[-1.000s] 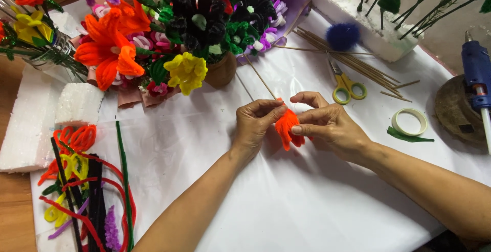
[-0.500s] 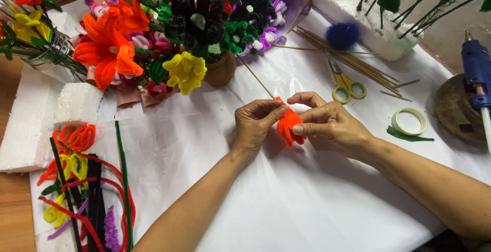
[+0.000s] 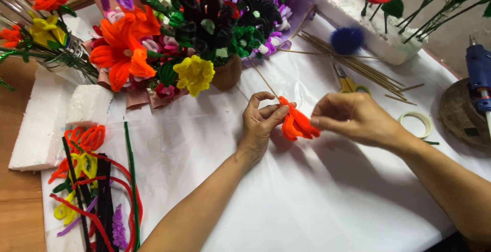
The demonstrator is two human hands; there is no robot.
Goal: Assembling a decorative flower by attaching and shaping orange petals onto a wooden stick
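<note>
An orange pipe-cleaner flower [image 3: 297,122] is held between both hands above the white sheet [image 3: 286,201]. My left hand [image 3: 262,124] pinches its left side with thumb and fingers. My right hand [image 3: 354,118] grips the petals on the right side. A thin wooden stick [image 3: 265,80] runs up and left from behind the flower.
A bouquet of pipe-cleaner flowers [image 3: 194,32] stands at the back. Loose pipe cleaners [image 3: 94,190] lie at the left by foam blocks [image 3: 89,103]. Wooden sticks [image 3: 353,62], a blue pompom [image 3: 347,39], yellow scissors [image 3: 349,84], a tape roll [image 3: 415,124] and a blue glue gun [image 3: 480,75] lie at the right.
My right hand has pulled a little to the right, spreading the orange petals wider. My left hand keeps its pinch in nearly the same place.
</note>
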